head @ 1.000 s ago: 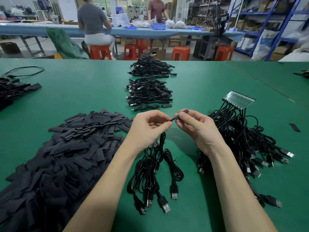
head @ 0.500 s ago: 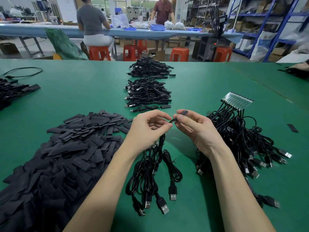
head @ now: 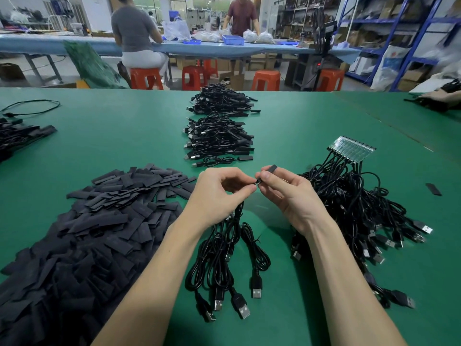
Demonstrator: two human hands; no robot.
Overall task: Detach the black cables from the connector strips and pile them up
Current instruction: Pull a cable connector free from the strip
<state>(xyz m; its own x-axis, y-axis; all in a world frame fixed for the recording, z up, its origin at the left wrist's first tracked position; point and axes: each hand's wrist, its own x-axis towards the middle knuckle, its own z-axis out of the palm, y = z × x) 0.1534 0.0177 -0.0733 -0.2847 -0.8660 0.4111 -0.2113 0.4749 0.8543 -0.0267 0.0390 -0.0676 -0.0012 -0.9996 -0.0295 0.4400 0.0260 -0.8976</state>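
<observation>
Hands (head: 219, 193) closer vs prior | R hand (head: 287, 193) pinches flat black sleeve (head: 272, 168)

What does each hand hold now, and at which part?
The left hand pinches the end of a black cable at its small plug. The right hand pinches a small black sleeve at its lower end.
</observation>
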